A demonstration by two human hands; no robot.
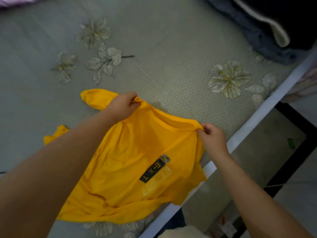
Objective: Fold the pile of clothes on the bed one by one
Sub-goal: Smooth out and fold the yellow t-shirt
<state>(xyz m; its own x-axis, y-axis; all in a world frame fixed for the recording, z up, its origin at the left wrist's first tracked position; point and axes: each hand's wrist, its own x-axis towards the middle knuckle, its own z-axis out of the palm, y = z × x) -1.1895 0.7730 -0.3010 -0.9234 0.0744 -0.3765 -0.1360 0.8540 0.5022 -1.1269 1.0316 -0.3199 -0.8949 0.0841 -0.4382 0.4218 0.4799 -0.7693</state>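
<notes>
On the grey-green bed sheet printed with pale flowers (171, 54), a bright yellow cotton T-shirt (137, 169) is lying spread with its lower part hanging over the near edge of the bed. A black label strip with yellow letters (155, 169) is showing on the shirt's chest. The left hand (122, 107) is pinching a bunched fold of the yellow fabric at one shoulder, its grip closed tight with fingers and thumb curled around the cloth. The right hand (213, 137) is pinching the other shoulder beside the neckline, its grip likewise closed on the fabric with fingers curled in. Both hands are lifting the top edge of the shirt slightly off the sheet, so the neckline is sagging between them. One yellow sleeve is lying beyond the left hand, and another yellow piece is peeking out under the left forearm. At the far right corner of the bed, a heap of dark blue and black clothes with a white band (267, 26) is resting, well apart from the shirt. A white bed frame rail (267, 110) is running along the right side.
</notes>
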